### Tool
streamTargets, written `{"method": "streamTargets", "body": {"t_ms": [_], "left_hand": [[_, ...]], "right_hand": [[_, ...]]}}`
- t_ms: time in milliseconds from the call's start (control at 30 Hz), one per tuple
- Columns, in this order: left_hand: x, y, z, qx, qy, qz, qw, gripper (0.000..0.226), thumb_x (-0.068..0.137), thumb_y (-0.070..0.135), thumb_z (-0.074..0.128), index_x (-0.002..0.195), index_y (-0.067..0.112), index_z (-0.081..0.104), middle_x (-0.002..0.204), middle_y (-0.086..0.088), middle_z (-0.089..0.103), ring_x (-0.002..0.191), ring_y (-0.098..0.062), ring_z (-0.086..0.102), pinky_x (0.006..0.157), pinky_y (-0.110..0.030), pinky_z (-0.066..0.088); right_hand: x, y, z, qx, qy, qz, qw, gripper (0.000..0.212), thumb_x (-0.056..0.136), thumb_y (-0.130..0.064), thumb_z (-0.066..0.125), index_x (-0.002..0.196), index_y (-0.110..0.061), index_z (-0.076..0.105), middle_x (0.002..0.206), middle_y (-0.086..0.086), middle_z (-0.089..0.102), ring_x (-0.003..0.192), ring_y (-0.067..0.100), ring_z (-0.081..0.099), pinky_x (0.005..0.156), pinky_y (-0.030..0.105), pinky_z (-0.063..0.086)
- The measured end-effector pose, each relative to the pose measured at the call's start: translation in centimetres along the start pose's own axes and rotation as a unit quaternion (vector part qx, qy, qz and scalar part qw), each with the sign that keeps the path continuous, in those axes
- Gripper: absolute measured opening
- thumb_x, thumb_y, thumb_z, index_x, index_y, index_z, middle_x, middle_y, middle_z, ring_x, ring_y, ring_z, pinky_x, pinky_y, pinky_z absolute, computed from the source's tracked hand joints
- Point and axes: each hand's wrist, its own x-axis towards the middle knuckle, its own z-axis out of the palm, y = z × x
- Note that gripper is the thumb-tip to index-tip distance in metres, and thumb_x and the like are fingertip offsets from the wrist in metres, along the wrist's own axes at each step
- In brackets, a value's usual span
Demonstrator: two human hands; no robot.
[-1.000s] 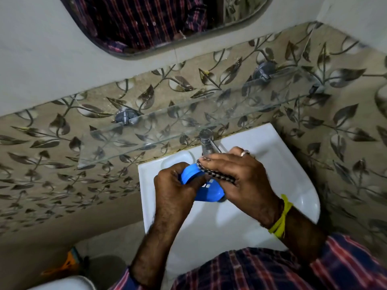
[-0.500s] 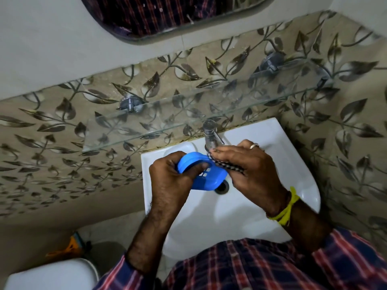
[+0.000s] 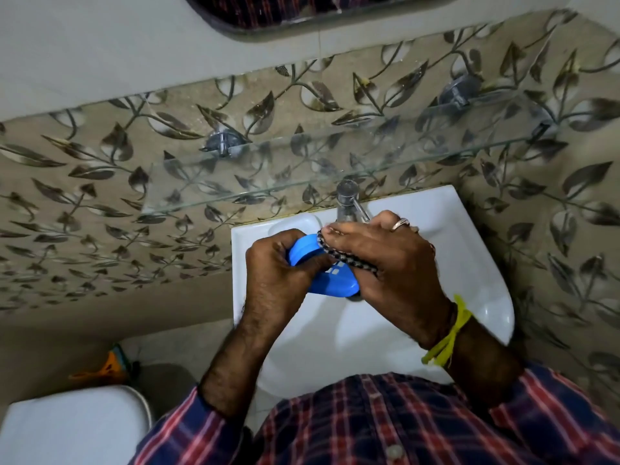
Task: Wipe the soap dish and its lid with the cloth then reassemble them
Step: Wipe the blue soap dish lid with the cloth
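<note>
I hold a blue plastic soap dish [image 3: 330,281] over the white sink. It has small slots in its face, and my fingers hide most of it. My left hand [image 3: 278,273] grips its left end, thumb across the front. My right hand [image 3: 385,263] presses a black-and-white checked cloth [image 3: 345,258] against the dish's right part. Only a narrow strip of cloth shows under my fingers. Whether the blue piece is the dish or its lid, I cannot tell; no second piece shows.
A white wash basin [image 3: 469,263] lies under my hands, with a chrome tap [image 3: 349,199] at its back. Above it, a glass shelf [image 3: 302,169] juts out from the leaf-patterned tiles. A white toilet tank [image 3: 73,427] sits at lower left, and a mirror [image 3: 302,8] hangs above.
The camera has shifted, so the sink and hands sit more to the right in the frame. My right hand has slid the cloth slightly along the blue piece; both grips are unchanged.
</note>
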Motion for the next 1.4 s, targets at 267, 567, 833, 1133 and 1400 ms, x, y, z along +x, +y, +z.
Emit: {"method": "streamTargets", "body": {"t_ms": [267,567,833,1133,1400], "left_hand": [[0.6,-0.8,-0.9,-0.061,0.015,-0.018,0.998,0.025,0.07,0.003,0.091,0.07,0.024,0.075,0.07,-0.014,0.073,0.06,-0.026,0.066,0.06,-0.038,0.057],[0.6,-1.8,-1.1,-0.133,0.022,0.007,0.991,0.024,0.068,0.009,0.09,0.071,0.029,0.078,0.062,0.01,0.071,0.055,-0.004,0.062,0.055,-0.018,0.052],[2.7,-0.1,-2.0,0.122,-0.076,0.03,0.989,0.033,0.063,0.032,0.097,0.077,0.035,0.068,0.073,0.014,0.071,0.072,-0.008,0.069,0.063,-0.028,0.054],[2.2,-0.3,0.3,0.176,-0.028,0.033,0.983,0.034,0.061,0.052,0.087,0.051,0.036,0.059,0.041,0.011,0.042,0.041,-0.01,0.033,0.049,-0.026,0.031],[2.3,-0.6,-0.1,0.176,-0.016,0.043,0.983,0.023,0.06,0.051,0.081,0.054,0.045,0.06,0.043,0.013,0.046,0.041,-0.009,0.035,0.047,-0.026,0.033]], "right_hand": [[0.2,0.2,-0.5,-0.026,-0.003,0.003,1.0,0.038,0.076,0.011,0.067,0.107,-0.009,0.076,0.11,0.004,0.075,0.092,0.01,0.06,0.077,0.033,0.05],[-1.7,1.4,-0.2,0.027,0.009,0.094,0.995,0.032,0.079,-0.001,0.076,0.11,-0.012,0.074,0.113,0.002,0.074,0.096,0.023,0.07,0.079,0.043,0.053],[1.0,0.9,-1.5,-0.075,-0.007,0.043,0.996,0.039,0.067,0.003,0.075,0.103,-0.012,0.077,0.1,0.003,0.077,0.079,0.028,0.069,0.07,0.035,0.054],[1.0,1.3,-1.3,0.01,0.03,0.055,0.998,0.039,0.076,0.002,0.073,0.11,-0.017,0.076,0.114,-0.002,0.074,0.091,0.012,0.064,0.078,0.037,0.053],[1.3,0.9,-0.2,0.014,0.015,0.073,0.997,0.04,0.079,-0.005,0.068,0.115,-0.021,0.072,0.118,-0.003,0.072,0.096,0.018,0.065,0.083,0.031,0.051]]}}
